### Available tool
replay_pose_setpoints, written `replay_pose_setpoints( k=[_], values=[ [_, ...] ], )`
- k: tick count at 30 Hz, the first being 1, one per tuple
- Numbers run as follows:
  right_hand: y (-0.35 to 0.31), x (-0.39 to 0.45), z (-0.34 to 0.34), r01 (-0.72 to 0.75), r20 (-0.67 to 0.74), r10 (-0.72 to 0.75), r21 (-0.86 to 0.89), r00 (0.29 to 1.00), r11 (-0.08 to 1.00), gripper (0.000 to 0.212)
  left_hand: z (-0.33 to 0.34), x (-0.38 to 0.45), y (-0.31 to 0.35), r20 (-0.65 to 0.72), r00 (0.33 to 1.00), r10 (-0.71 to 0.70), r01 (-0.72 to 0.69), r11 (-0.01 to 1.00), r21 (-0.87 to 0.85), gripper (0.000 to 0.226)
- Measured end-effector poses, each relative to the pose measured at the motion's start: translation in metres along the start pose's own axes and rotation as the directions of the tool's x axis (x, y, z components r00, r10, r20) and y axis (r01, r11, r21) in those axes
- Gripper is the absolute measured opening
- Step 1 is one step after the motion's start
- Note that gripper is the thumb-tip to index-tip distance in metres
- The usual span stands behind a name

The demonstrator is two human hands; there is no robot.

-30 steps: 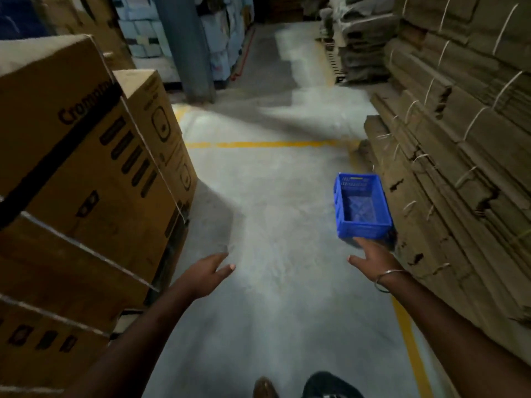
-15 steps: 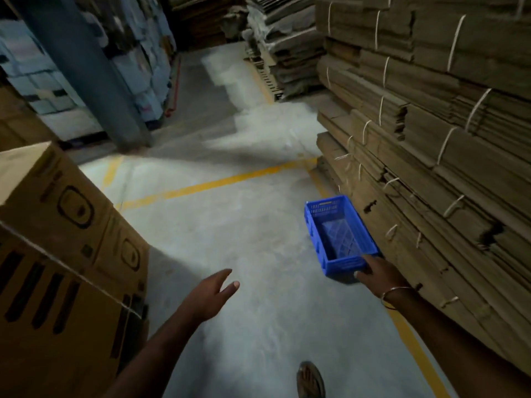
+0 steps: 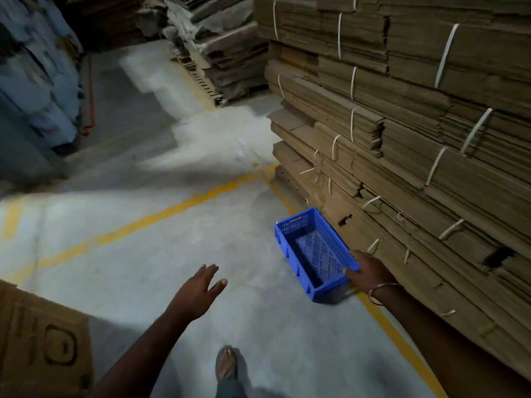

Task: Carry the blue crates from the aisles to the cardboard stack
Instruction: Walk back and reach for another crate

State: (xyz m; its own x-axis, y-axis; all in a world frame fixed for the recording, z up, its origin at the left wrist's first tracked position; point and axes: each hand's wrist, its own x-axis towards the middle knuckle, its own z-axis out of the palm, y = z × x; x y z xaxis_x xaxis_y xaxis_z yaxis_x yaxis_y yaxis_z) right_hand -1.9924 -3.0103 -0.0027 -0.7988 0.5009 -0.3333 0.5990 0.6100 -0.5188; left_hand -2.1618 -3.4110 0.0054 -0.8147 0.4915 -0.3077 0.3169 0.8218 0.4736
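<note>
Cardboard stack: flattened sheets bundled with pale straps, filling the right side from floor level upward, its ragged lower edge running along a yellow floor line. Concrete floor: open aisle between the stack and a printed carton at lower left, with a second yellow line crossing diagonally ahead. More cardboard bundles stand further down the aisle, and blurred pale goods occupy the left side.

Blue crate: open-topped, lattice-walled, with nothing visible inside, held off the floor just beside the stack's lower layers, tilted with its far end pointing up the aisle. A small yellow mark on the far wall is not legible.

Right hand: fingers curled over the crate's near right corner rim, gripping it; a thin bangle sits at the wrist.

Left hand: fingers straight and spread, holding nothing, extended over bare floor well apart from the crate.

Carton print: a rounded-square symbol only; no readable text. One sandalled foot is planted on the floor at bottom centre
</note>
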Motion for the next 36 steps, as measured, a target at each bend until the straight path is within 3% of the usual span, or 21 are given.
replay_pose_setpoints(
  k=[5, 11, 20, 24, 27, 31, 36],
  values=[
    [-0.003, 0.041, 0.035, -0.182, 0.004, 0.183, -0.012, 0.983, 0.983, 0.062, -0.04, 0.091, -0.041, 0.143, 0.988, 0.061, -0.062, 0.998, -0.004, 0.067],
    [-0.053, 0.038, 0.028, -0.371, -0.115, 0.379, 0.081, 0.918, 0.925, 0.058, -0.088, 0.208, -0.061, 0.246, 0.958, 0.148, -0.179, 0.978, 0.11, 0.065],
    [-0.027, 0.067, 0.052, -0.613, -0.111, 0.638, 0.192, 0.762, 0.766, 0.066, -0.059, 0.349, 0.02, 0.406, 0.874, 0.268, -0.371, 0.908, 0.198, 0.06],
    [-0.023, 0.098, 0.068, -0.663, -0.03, 0.687, 0.232, 0.727, 0.712, 0.068, -0.041, 0.392, 0.064, 0.441, 0.834, 0.332, -0.441, 0.881, 0.171, 0.059],
    [-0.027, 0.121, 0.077, -0.674, -0.052, 0.71, 0.273, 0.702, 0.687, 0.066, -0.035, 0.422, 0.091, 0.498, 0.772, 0.395, -0.532, 0.83, 0.167, 0.057],
    [-0.032, 0.142, 0.092, -0.713, -0.041, 0.759, 0.312, 0.65, 0.628, 0.069, -0.026, 0.474, 0.105, 0.577, 0.725, 0.376, -0.574, 0.793, 0.205, 0.057],
    [-0.048, 0.162, 0.119, -0.81, 0.022, 0.853, 0.327, 0.522, 0.487, 0.072, -0.006, 0.553, 0.108, 0.694, 0.642, 0.327, -0.636, 0.733, 0.243, 0.055]
  ],
)
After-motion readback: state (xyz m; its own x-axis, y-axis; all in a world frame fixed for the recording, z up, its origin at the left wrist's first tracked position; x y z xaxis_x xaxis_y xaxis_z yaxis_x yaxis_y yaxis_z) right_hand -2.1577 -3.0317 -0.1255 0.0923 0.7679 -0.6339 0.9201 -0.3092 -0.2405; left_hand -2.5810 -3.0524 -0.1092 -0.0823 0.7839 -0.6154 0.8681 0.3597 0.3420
